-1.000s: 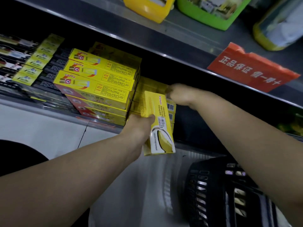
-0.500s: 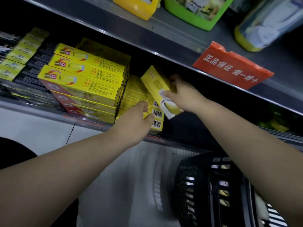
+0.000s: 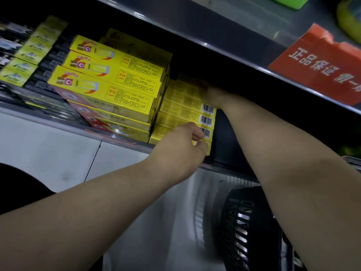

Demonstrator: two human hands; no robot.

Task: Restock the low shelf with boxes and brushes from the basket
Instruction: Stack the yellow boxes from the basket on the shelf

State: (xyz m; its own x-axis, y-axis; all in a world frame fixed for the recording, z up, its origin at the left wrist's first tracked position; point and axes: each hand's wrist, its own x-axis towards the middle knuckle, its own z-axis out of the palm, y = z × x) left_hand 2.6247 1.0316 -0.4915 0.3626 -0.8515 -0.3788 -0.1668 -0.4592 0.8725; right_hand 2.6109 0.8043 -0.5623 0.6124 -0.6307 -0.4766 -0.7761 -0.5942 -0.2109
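Your right hand (image 3: pixel 214 97) lies on the top box (image 3: pixel 185 89) of the shelf's (image 3: pixel 121 138) stack (image 3: pixel 181 114), fingers hidden so I can't tell its grip, while your left hand (image 3: pixel 185 145), loosely curled, steadies the front: this box looks nearly placed, and the basket's (image 3: pixel 246 222) remaining stock is unseen.

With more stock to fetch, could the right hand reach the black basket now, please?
Probably yes: the right hand lies atop the yellow box stack; the black basket sits below its forearm, unobstructed.

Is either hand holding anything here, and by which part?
Unclear: right hand lies on the right end of the top box, fingers in shadow; left hand touches barcode ends of the lower boxes.
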